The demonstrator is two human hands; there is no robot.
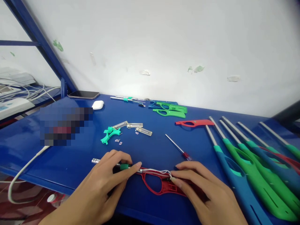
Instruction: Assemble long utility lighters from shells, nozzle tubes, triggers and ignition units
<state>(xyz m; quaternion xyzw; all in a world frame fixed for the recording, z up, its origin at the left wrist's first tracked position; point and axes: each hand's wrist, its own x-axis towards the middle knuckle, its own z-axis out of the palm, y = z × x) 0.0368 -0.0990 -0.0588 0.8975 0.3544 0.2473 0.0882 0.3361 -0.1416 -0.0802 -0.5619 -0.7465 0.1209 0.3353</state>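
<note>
Red plastic lighter half-shell (167, 187) sits at near middle of blue bench (145, 150). Left hand (105, 178) has fingers grasping silver metal tube (95, 161) with green collar (123, 167); right hand (206, 190) has fingers pinching thin white wires (159, 171) at shell.

Bare tabletop (150, 150) lies beyond the hands (110, 175); screwdriver (186, 155) and lighters (260, 184) obstruct rightward.

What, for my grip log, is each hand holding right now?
Left hand: closed around the metal tube.
Right hand: closed, fingertips pinching the white wire at the red shell.
</note>
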